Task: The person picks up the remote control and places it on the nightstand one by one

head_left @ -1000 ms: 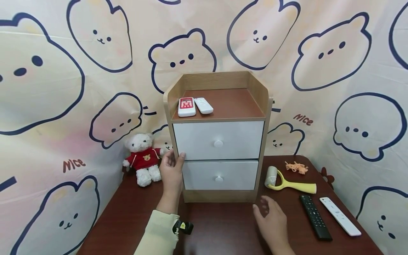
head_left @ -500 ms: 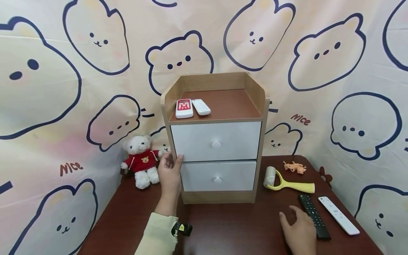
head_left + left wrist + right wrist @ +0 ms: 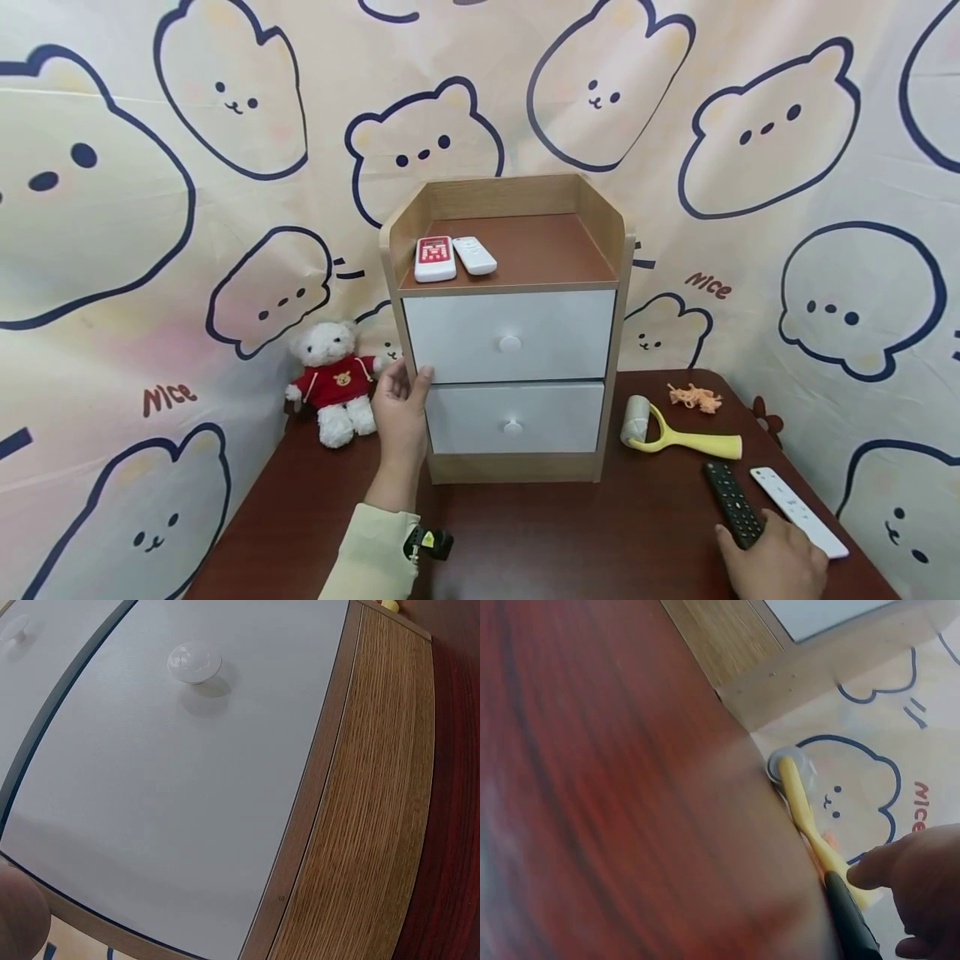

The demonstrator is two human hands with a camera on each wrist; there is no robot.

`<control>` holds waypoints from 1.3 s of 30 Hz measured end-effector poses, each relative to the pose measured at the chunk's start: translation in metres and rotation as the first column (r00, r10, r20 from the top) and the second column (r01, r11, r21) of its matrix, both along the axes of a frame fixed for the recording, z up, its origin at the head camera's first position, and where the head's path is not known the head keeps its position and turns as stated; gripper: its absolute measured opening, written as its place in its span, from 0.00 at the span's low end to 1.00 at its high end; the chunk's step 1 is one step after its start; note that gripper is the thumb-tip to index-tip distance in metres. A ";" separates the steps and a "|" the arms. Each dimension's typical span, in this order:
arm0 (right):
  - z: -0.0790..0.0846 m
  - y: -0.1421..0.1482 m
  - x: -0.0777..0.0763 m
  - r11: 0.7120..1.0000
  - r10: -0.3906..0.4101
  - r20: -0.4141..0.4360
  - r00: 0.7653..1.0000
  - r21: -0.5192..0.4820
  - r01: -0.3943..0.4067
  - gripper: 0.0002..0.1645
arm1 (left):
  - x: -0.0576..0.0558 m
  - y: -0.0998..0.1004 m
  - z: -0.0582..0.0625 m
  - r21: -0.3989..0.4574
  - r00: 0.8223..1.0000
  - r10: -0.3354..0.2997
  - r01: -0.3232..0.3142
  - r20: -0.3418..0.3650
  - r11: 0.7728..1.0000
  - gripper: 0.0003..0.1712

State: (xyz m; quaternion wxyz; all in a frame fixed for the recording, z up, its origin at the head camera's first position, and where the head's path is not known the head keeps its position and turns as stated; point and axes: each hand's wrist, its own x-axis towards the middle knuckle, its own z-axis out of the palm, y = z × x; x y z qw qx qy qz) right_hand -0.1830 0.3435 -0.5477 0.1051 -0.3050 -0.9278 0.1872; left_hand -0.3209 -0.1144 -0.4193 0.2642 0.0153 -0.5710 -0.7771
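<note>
- Background: cream wall cloth (image 3: 750,250) with dark-blue bear outlines; below, a dark red-brown tabletop (image 3: 525,533).
- Main difference: right hand (image 3: 780,562) now farther right. One second ago, in front of the lower right corner of the cabinet (image 3: 506,468); half a second ago, just left of the black remote (image 3: 723,492); now over that remote's near end.
- Right fingers: bent downward, thumb toward the remote's left side. Contact hidden beneath the hand, and only partly shown in the right wrist view; grasping or merely hovering, cannot tell.
- Black remote: lying on the tabletop at right, place unchanged; white remote (image 3: 798,508) just to its right, yellow-handled roller (image 3: 705,444) beyond its far end.
- Left hand (image 3: 401,417): no change. Gripping the cabinet's left edge, fingers at the side, thumb on the front near the seam between upper drawer (image 3: 465,333) and lower drawer (image 3: 465,421).
- Also unchanged: teddy bear (image 3: 341,383) left of the cabinet; red-faced device (image 3: 435,259) and small remote (image 3: 474,255) on its top.
</note>
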 end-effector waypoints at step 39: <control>0.018 0.000 0.006 0.953 -0.085 -0.049 0.995 -0.297 0.066 0.45 | 0.002 0.004 0.000 0.020 0.999 0.008 -0.007 -0.051 1.000 0.26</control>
